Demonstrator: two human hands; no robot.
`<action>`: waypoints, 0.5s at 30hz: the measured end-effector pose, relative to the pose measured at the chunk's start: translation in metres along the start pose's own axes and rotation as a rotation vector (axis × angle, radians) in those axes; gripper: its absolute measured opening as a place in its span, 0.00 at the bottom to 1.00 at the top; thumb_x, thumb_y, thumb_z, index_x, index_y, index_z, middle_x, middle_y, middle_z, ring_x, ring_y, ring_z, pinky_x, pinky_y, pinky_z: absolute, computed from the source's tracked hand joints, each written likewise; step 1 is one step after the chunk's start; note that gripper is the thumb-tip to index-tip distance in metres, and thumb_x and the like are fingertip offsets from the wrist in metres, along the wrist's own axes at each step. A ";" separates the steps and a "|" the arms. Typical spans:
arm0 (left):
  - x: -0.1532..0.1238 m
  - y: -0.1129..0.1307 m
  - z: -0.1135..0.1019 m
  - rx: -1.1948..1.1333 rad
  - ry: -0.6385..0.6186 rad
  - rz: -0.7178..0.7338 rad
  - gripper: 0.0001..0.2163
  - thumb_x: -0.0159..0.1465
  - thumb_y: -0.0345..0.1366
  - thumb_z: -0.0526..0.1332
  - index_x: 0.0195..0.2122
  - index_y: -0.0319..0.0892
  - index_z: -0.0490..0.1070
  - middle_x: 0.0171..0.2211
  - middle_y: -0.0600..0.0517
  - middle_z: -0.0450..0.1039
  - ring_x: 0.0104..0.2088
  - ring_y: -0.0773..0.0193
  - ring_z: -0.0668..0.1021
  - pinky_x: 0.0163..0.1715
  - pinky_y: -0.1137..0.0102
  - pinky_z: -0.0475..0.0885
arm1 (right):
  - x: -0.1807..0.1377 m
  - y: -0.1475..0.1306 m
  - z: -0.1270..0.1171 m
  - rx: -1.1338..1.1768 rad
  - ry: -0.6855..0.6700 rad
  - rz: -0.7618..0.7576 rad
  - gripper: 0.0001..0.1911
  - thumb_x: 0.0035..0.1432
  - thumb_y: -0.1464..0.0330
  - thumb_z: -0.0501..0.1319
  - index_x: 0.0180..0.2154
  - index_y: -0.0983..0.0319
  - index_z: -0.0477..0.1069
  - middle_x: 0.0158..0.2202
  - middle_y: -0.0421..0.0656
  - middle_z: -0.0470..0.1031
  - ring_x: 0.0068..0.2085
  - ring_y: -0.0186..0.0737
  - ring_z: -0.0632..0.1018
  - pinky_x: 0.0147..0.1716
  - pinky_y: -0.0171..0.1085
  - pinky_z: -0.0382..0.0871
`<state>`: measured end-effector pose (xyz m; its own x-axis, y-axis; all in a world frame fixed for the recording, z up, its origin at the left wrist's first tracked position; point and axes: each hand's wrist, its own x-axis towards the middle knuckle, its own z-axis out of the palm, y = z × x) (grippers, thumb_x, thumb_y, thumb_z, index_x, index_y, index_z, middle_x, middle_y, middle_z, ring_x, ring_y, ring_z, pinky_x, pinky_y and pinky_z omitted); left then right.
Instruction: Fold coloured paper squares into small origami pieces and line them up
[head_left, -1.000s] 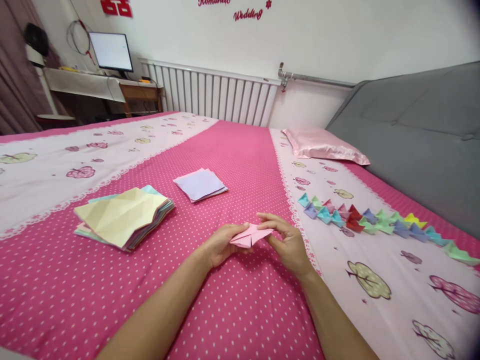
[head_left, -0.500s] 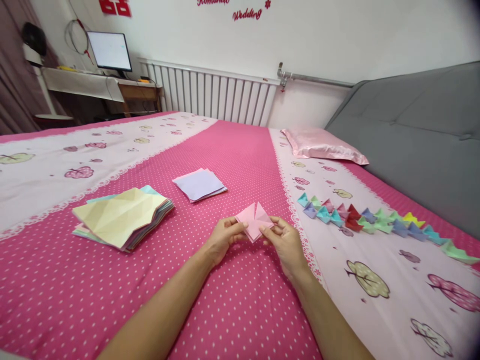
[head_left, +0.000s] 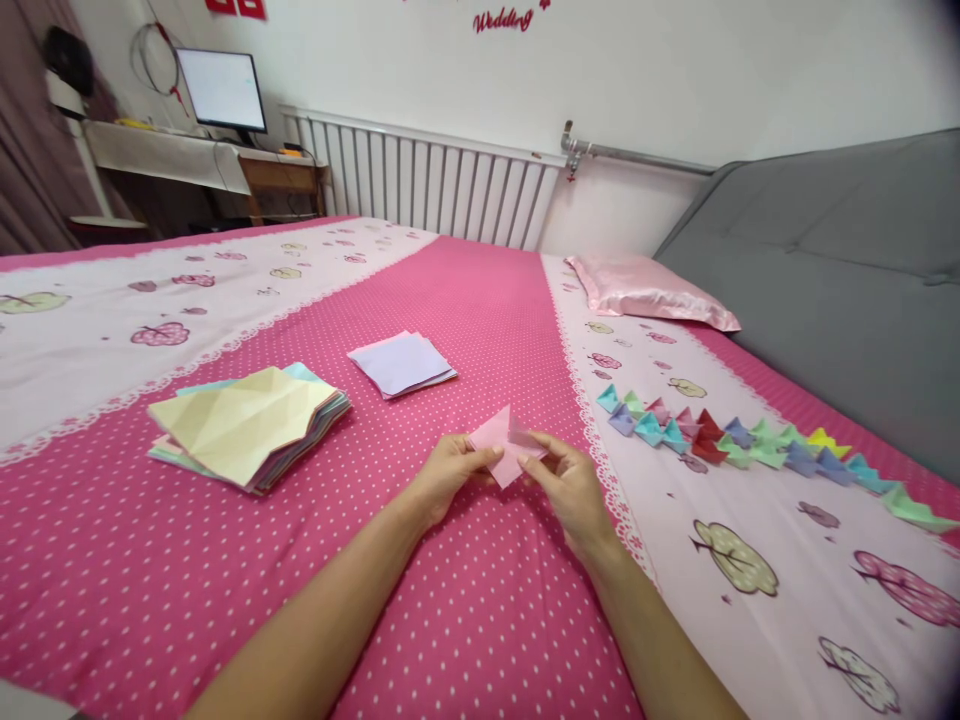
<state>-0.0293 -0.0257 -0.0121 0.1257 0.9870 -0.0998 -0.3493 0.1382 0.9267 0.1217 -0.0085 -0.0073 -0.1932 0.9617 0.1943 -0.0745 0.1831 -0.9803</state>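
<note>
A small folded piece of pink paper (head_left: 501, 440) is held just above the bed between both hands. My left hand (head_left: 454, 468) pinches its left side, thumb on top and fingers beneath. My right hand (head_left: 564, 478) grips the right side with the thumb pressing on the front, and a flap stands up near those fingers. Beyond the hands lies a small stack of square paper (head_left: 403, 364) with a lilac sheet on top. To the left is a thicker stack of creased paper (head_left: 247, 420), its top sheet pale yellow.
Several folded paper boats (head_left: 709, 438) in many colours stand in rows on the right of the bedspread (head_left: 480, 600). A pink pillow (head_left: 649, 290) lies farther back by the grey headboard (head_left: 825, 240). A radiator (head_left: 427, 180) and a desk with a monitor (head_left: 223, 90) are behind the bed.
The right flap of the pink paper, lying flatter before, now stands up and is turned toward the right. Both hands keep their grip. The view has tilted slightly downward.
</note>
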 end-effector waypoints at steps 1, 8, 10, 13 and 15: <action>0.000 0.001 0.000 -0.007 0.002 -0.009 0.13 0.50 0.39 0.67 0.29 0.33 0.76 0.26 0.45 0.76 0.24 0.68 0.74 0.27 0.74 0.67 | 0.000 0.000 0.000 -0.008 -0.002 0.005 0.15 0.48 0.68 0.63 0.40 0.60 0.74 0.38 0.44 0.78 0.37 0.40 0.77 0.38 0.39 0.70; 0.000 0.002 0.001 -0.066 0.006 -0.007 0.11 0.49 0.38 0.67 0.25 0.33 0.75 0.23 0.48 0.75 0.21 0.70 0.73 0.25 0.75 0.66 | 0.000 0.001 -0.005 -0.136 -0.065 -0.063 0.13 0.50 0.73 0.56 0.35 0.59 0.77 0.40 0.43 0.77 0.37 0.39 0.76 0.34 0.37 0.71; 0.000 0.001 0.001 -0.067 0.009 -0.010 0.11 0.49 0.39 0.67 0.27 0.33 0.75 0.24 0.48 0.75 0.22 0.70 0.73 0.25 0.75 0.66 | 0.000 0.000 -0.007 -0.133 -0.104 -0.083 0.15 0.50 0.72 0.54 0.36 0.59 0.77 0.42 0.44 0.76 0.41 0.42 0.76 0.34 0.37 0.71; 0.000 0.000 0.000 -0.056 0.006 -0.011 0.12 0.50 0.40 0.67 0.29 0.33 0.75 0.25 0.48 0.75 0.23 0.69 0.73 0.27 0.74 0.66 | -0.001 -0.004 -0.007 -0.163 -0.133 -0.117 0.15 0.53 0.71 0.53 0.37 0.59 0.77 0.42 0.45 0.76 0.43 0.43 0.76 0.37 0.39 0.72; 0.000 0.000 -0.001 -0.050 0.001 -0.004 0.13 0.49 0.40 0.67 0.28 0.34 0.75 0.25 0.48 0.75 0.23 0.70 0.73 0.26 0.75 0.66 | -0.002 -0.006 -0.006 -0.240 -0.105 -0.158 0.12 0.53 0.69 0.56 0.36 0.59 0.77 0.40 0.46 0.77 0.44 0.43 0.76 0.42 0.41 0.70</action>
<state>-0.0299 -0.0253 -0.0122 0.1263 0.9865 -0.1038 -0.3953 0.1460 0.9069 0.1284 -0.0098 -0.0020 -0.2985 0.8934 0.3357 0.1195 0.3839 -0.9156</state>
